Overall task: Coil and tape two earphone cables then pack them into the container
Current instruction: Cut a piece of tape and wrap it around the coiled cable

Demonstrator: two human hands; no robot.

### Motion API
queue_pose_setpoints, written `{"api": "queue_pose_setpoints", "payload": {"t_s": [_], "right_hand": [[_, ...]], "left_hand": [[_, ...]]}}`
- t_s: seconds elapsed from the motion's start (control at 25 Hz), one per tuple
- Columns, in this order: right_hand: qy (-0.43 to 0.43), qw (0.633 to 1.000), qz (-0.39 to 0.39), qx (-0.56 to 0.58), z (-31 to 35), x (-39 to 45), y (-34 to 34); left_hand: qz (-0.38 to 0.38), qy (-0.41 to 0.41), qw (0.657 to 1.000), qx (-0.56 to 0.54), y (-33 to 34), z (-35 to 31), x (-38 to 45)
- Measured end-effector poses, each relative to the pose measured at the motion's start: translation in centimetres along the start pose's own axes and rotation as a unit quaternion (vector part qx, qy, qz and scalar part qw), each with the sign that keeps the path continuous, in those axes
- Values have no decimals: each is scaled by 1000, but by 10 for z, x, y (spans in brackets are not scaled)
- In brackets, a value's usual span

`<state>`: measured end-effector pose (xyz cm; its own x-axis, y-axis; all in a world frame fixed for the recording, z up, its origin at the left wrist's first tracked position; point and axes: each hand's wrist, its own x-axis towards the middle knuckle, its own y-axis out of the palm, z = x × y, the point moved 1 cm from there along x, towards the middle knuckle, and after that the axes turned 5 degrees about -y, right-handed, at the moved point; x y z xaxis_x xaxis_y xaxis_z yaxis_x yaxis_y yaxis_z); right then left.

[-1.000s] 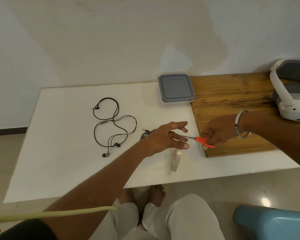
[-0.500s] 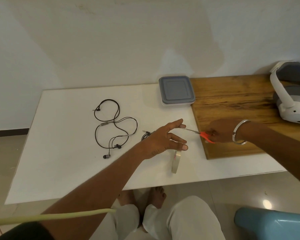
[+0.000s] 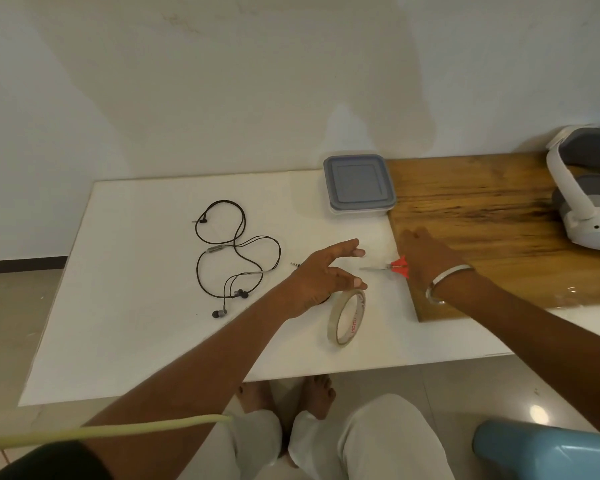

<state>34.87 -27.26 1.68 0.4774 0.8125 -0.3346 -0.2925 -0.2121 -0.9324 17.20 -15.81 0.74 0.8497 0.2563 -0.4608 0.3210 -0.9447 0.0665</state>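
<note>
A white bench (image 3: 125,327) is seen from above, with a wooden board (image 3: 492,216) laid over its 3 o'clock end.

One earphone cable (image 3: 236,258) is spread loose and uncoiled at about 10 o'clock from the hands, its earbuds lying at the near end of the tangle. A second cable is mostly hidden under the left hand (image 3: 321,277); only its plug (image 3: 295,264) is seen poking out at the hand's 9 o'clock side, so whether it is coiled cannot be told.

The left hand is held over the bench centre, fingers (image 3: 343,249) extended and spread, thumb apart; nothing is gripped. A tape roll (image 3: 346,317) stands on edge just at 5 o'clock of this hand, its top rim close under the thumb (contact cannot be confirmed).

The right hand (image 3: 426,258) is laid flat at the board's 9 o'clock edge, fingers straight and pointing toward 12 o'clock. Small scissors (image 3: 387,267) with orange handles are seen at its 9 o'clock side, blades pointing toward the left hand; the handles are partly covered by the hand, not gripped as far as can be seen. A metal bangle (image 3: 447,278) is worn on the wrist.

The container (image 3: 359,183), grey lid on, sits at 12 o'clock, against the board's edge. A white headset (image 3: 586,188) rests on the board at 2 o'clock.
</note>
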Motion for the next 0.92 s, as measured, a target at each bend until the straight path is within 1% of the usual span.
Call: {"api": "queue_pose_setpoints", "payload": {"t_s": [0.04,0.08,0.12,0.16,0.2,0.24,0.32,0.4,0.52,0.6,0.64,0.76,0.92], "right_hand": [[-50,997,-18,60,7,-6,3],[-99,982,16,162,17,-13,7],[-133,955,79,254,26,-20,13],[-152,931,136,304,31,-25,21],[-161,918,160,325,36,-27,27],[-147,915,149,344,37,-28,33],[-97,911,83,393,36,-27,34],[-105,924,34,367,33,-28,30],[-114,939,23,322,28,-27,28],[-126,954,-5,273,27,-28,28],[-127,956,-21,263,26,-30,30],[-125,949,-67,282,24,-37,34],[-159,964,-127,172,24,-41,41]], "left_hand": [[-5,0,1000,2,-1,0,0],[-12,3,1000,6,-2,0,0],[-20,7,1000,10,-3,0,0],[-29,11,999,12,-4,0,1],[-37,15,999,9,-4,0,1],[-44,16,999,5,-5,1,2],[-63,9,998,1,-7,2,5],[-89,-5,996,6,-8,5,11],[-110,-37,993,-3,-6,4,19],[-109,-67,991,-34,-3,1,21],[-106,-80,990,-45,0,-1,23],[-110,-102,987,-57,5,-3,28],[-113,-135,982,-72,7,-7,28]]}}
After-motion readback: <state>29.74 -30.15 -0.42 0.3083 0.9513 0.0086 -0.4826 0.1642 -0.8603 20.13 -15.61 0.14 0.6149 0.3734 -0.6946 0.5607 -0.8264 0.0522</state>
